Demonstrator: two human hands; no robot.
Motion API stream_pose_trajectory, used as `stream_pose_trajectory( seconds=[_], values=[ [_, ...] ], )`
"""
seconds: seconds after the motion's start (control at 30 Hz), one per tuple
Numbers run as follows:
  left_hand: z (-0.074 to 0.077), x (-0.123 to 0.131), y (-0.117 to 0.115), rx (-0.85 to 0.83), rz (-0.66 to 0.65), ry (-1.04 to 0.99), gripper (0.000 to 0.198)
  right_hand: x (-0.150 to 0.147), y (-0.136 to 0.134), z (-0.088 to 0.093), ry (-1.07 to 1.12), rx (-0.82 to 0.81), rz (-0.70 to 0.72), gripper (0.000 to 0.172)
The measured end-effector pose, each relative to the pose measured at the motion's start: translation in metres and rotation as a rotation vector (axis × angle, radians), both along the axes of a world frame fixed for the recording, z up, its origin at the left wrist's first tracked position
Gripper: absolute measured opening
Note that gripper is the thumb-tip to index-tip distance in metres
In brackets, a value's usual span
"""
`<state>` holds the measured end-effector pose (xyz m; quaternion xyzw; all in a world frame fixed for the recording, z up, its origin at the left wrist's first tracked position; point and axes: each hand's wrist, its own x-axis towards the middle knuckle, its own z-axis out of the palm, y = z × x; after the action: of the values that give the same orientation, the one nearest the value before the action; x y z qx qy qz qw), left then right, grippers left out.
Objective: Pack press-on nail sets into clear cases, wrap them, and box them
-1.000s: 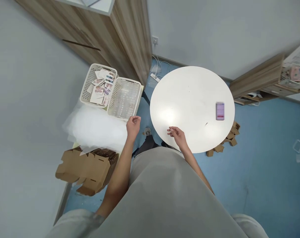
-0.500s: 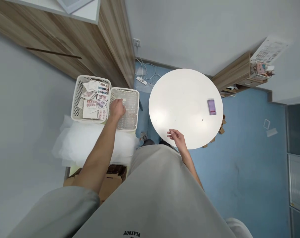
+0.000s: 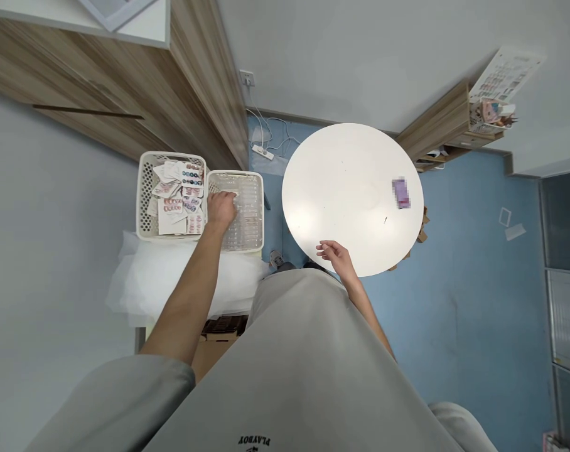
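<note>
My left hand (image 3: 221,208) reaches into the right one of two white baskets (image 3: 260,207), which holds clear plastic pieces. Its fingers curl down onto those pieces; what they grip is hidden. The left basket (image 3: 142,188) beside it is filled with printed cards. My right hand (image 3: 334,255) rests at the near edge of the round white table (image 3: 351,188), fingers loosely bent and apart, holding nothing. A purple phone (image 3: 400,193) lies on the table's right side, far from both hands.
A white plastic sheet (image 3: 172,282) covers the low stand under the baskets. Cardboard boxes (image 3: 216,339) sit below it. A wooden cabinet (image 3: 125,94) stands behind the baskets. A power strip with cables (image 3: 261,150) lies on the blue floor. A wooden shelf (image 3: 449,125) stands behind the table.
My left hand went from beside my body out into the right basket and has settled on the clear pieces. My right hand has stayed at the table edge.
</note>
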<state>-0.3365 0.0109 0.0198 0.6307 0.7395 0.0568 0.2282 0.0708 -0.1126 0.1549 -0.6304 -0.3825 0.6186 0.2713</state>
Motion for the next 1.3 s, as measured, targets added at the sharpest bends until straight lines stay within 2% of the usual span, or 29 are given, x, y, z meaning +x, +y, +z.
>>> stream_pose_trajectory(
  seconds=[0.13,0.23,0.3,0.43,0.53,0.67,0.8,0.93,1.1,1.3],
  values=[
    [0.014,-0.003,-0.010,0.056,0.061,-0.031,0.052,0.003,0.007,-0.005,0.027,-0.006,0.049,0.050],
    [0.033,0.004,-0.025,0.158,0.170,-0.124,0.047,0.005,0.014,-0.010,0.048,-0.005,0.097,0.050],
    [0.046,0.017,-0.039,0.235,0.273,-0.226,0.044,0.005,0.019,-0.015,0.058,0.000,0.132,0.050],
    [0.069,0.065,-0.073,0.260,0.488,-0.616,0.037,0.004,0.028,-0.025,0.055,0.027,0.243,0.047],
    [0.081,0.114,-0.100,0.191,0.594,-0.930,0.041,0.002,0.032,-0.027,-0.018,0.095,0.343,0.044],
    [0.095,0.176,-0.127,0.113,0.701,-1.132,0.052,0.000,0.034,-0.022,-0.082,0.239,0.454,0.054],
    [0.104,0.224,-0.136,0.089,0.711,-1.187,0.056,0.000,0.036,-0.019,-0.093,0.370,0.516,0.069],
    [0.110,0.250,-0.132,0.099,0.693,-1.176,0.057,0.006,0.040,-0.023,-0.108,0.370,0.480,0.073],
    [0.122,0.254,-0.129,0.074,0.604,-1.246,0.062,0.021,0.048,-0.023,-0.014,0.313,0.429,0.076],
    [0.128,0.250,-0.129,-0.024,0.510,-1.314,0.084,0.045,0.048,-0.009,0.161,0.180,0.434,0.071]
  ],
)
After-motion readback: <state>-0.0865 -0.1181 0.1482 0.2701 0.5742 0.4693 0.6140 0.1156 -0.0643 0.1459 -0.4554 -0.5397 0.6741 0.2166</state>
